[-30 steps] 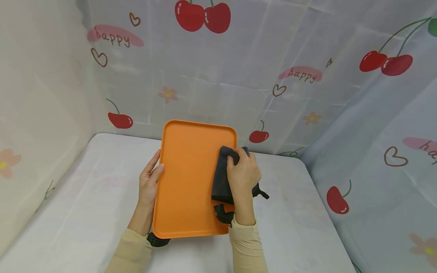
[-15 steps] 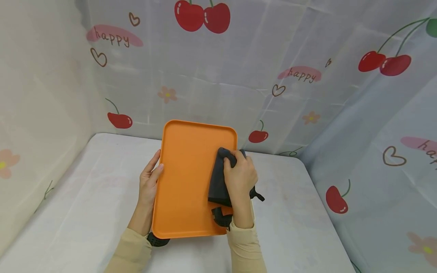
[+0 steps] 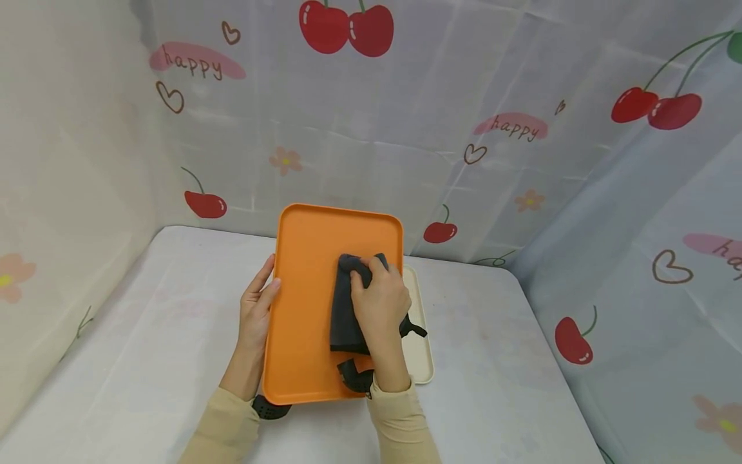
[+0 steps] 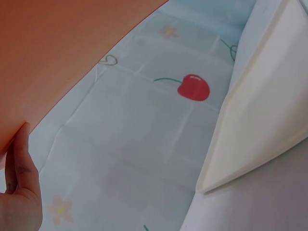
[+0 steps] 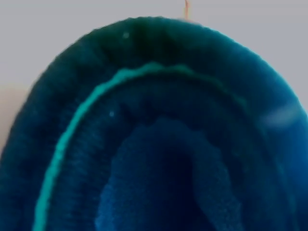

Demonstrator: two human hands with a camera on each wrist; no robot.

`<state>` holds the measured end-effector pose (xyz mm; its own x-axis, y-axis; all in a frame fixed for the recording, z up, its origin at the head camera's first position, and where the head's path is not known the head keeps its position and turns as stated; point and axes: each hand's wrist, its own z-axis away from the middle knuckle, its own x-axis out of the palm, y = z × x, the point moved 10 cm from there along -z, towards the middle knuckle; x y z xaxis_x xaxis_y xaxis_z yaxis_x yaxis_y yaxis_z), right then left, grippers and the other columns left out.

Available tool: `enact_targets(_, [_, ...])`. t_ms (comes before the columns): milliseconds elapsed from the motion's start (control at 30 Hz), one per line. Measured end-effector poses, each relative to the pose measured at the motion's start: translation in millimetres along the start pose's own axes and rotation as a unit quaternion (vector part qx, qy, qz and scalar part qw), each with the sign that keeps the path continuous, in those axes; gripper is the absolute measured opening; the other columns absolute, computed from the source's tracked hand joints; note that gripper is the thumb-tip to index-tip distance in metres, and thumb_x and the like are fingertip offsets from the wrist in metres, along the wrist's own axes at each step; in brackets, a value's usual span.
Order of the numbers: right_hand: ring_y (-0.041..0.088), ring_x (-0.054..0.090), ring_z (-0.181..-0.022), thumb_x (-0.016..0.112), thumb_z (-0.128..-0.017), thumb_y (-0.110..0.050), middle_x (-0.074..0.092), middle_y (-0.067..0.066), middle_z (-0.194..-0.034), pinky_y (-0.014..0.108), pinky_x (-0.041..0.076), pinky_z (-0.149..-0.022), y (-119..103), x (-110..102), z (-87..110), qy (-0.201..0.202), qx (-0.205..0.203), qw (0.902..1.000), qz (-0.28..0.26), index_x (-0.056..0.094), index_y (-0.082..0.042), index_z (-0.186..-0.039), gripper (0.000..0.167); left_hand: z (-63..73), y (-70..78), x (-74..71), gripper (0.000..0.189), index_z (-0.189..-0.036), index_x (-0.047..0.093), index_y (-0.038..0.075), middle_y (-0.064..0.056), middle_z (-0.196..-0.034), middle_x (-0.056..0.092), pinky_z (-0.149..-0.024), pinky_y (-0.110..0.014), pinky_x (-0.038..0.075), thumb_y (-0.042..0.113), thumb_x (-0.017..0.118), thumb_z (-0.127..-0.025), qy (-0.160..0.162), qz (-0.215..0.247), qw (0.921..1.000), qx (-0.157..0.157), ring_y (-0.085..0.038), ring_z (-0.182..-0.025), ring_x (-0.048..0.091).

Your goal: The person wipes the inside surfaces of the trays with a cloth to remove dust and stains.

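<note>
An orange rectangular tray (image 3: 307, 309) is held up at a tilt over the table. My left hand (image 3: 255, 316) grips its left edge, thumb at the front rim and fingers behind. In the left wrist view the tray's underside (image 4: 62, 43) fills the upper left, and the left hand (image 4: 21, 187) is at its edge. My right hand (image 3: 382, 303) holds a bunched dark grey cloth (image 3: 348, 316) against the tray's face, right of the middle. A black loop hangs from the cloth's right side. Close up and blurred, the cloth's folded edge (image 5: 159, 96) fills the right wrist view.
A cream tray (image 3: 422, 348) lies on the white table (image 3: 493, 386), partly hidden behind the orange tray and right arm; its rim (image 4: 250, 171) shows in the left wrist view. Printed curtains (image 3: 359, 116) enclose the table at the back and sides.
My right hand has slid the cloth leftward across the orange tray from its right edge. The cream tray behind has come into view. The left hand and orange tray have hardly moved.
</note>
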<state>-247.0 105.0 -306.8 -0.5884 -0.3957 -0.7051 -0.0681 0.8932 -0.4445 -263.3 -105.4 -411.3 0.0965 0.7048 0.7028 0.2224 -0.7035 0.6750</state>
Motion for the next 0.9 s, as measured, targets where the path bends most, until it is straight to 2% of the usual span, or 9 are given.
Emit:
enact_targets(200, [0.021,0.055,-0.055,0.079,-0.082,-0.027,0.066,0.004,-0.08,0.027,0.042,-0.042,-32,3,5.8,0.005,-0.056,0.9984,-0.004,0.076,-0.022,-0.101,0.02,0.8,-3.3,1.4,0.04,-0.134,0.062,0.024,0.008,-0.12,0.07,-0.079,-0.021,0.059,0.004,0.048,-0.101,0.005,-0.018,0.9998,0.002,-0.007,-0.094,0.07])
enact_targets(367, [0.017,0.053,-0.052,0.08,-0.082,-0.03,0.067,0.003,-0.077,0.022,0.037,-0.04,-60,7,12.1,0.014,-0.11,0.9937,0.016,0.077,-0.023,-0.1,0.02,2.9,-6.3,5.0,0.042,-0.14,0.056,0.022,0.007,-0.123,0.069,-0.081,-0.023,0.059,0.005,0.046,-0.103,-0.014,-0.023,0.9996,0.002,-0.009,-0.098,0.07])
enact_targets(500, [0.017,0.056,-0.053,0.08,-0.081,-0.03,0.068,0.002,-0.079,0.023,0.039,-0.041,-75,11,17.9,0.014,-0.139,0.99,0.018,0.077,-0.023,-0.101,0.021,4.4,-8.8,8.3,0.043,-0.141,0.054,0.022,0.005,-0.118,0.071,-0.078,-0.022,0.059,0.004,0.046,-0.103,-0.033,-0.008,0.9994,-0.001,-0.009,-0.095,0.071])
enact_targets(667, [0.018,0.058,-0.053,0.08,-0.081,-0.027,0.068,0.004,-0.08,0.024,0.043,-0.041,-86,14,23.9,0.016,-0.162,0.9866,0.009,0.076,-0.021,-0.101,0.021,5.4,-11.6,10.1,0.044,-0.142,0.053,0.023,0.004,-0.112,0.073,-0.075,-0.021,0.059,0.005,0.046,-0.103,-0.043,-0.006,0.999,-0.006,-0.009,-0.091,0.071])
enact_targets(900, [0.018,0.057,-0.052,0.08,-0.081,-0.027,0.068,0.004,-0.082,0.023,0.042,-0.04,-84,16,24.3,0.01,-0.162,0.9868,-0.002,0.076,-0.02,-0.102,0.022,5.8,-12.8,10.9,0.044,-0.141,0.054,0.023,0.004,-0.111,0.074,-0.075,-0.021,0.059,0.004,0.046,-0.102,-0.044,-0.001,0.999,-0.01,-0.009,-0.09,0.071])
